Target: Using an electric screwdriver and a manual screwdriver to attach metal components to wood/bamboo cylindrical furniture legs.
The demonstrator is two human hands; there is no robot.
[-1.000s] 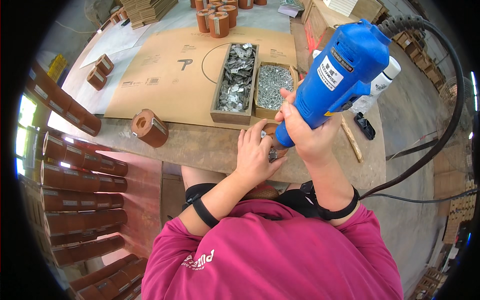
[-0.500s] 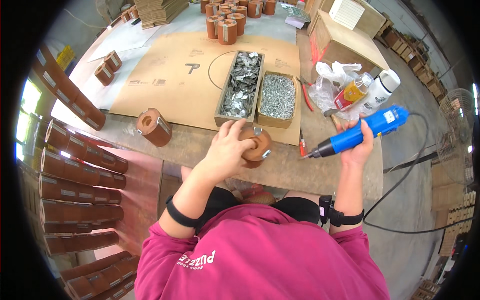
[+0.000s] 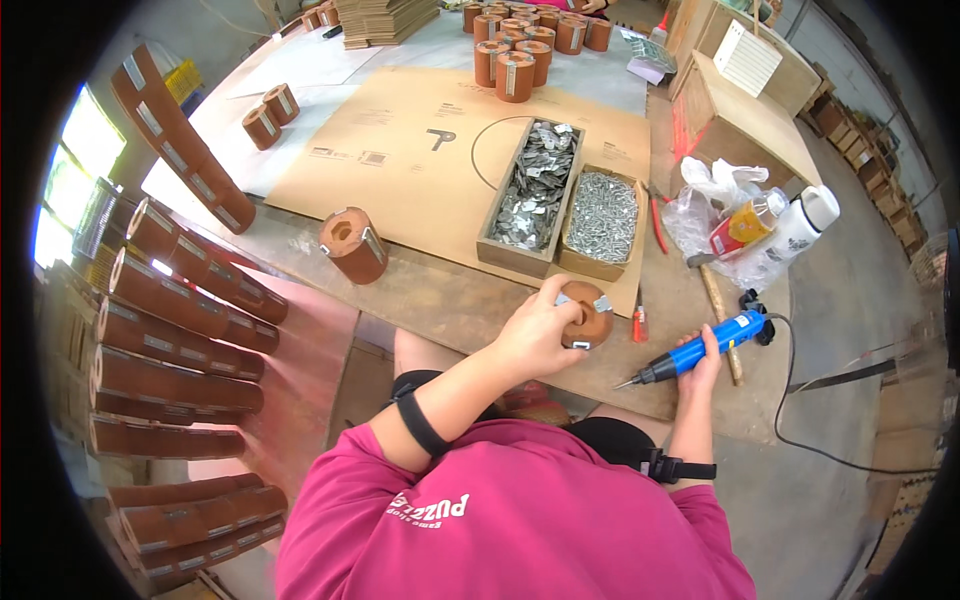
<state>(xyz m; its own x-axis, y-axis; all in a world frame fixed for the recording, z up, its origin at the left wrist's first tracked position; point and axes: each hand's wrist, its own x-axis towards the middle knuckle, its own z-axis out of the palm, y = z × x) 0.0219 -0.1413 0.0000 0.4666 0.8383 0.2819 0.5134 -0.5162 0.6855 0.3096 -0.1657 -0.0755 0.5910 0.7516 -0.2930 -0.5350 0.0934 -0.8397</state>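
My left hand (image 3: 537, 328) grips a short reddish-brown hollow cylinder (image 3: 597, 322) at the table's near edge, its fingers over the top rim. Small metal plates show on the cylinder's edge. To the right, my right hand (image 3: 702, 372) is wrapped round a blue electric screwdriver (image 3: 735, 330), whose bit points left, apart from the cylinder. Another such cylinder (image 3: 355, 250) stands upright left of my left hand. Just beyond my hands are a long box of flat metal plates (image 3: 535, 185) and a carton of screws (image 3: 602, 220).
A hammer (image 3: 718, 310), red-handled tool (image 3: 640, 322), red pliers (image 3: 657, 222), plastic bag (image 3: 700, 215) and white bottle (image 3: 800, 225) lie or stand at right. Several cylinders (image 3: 515, 75) stand at the back, near another person's hand (image 3: 592, 6). Stacked rows (image 3: 180, 340) fill the left. The screwdriver's cord (image 3: 790, 400) trails right.
The view has shifted, so the table sits further right in the picture. My right hand has lowered the screwdriver toward me, uncovering the hammer. My left hand keeps hold of the cylinder.
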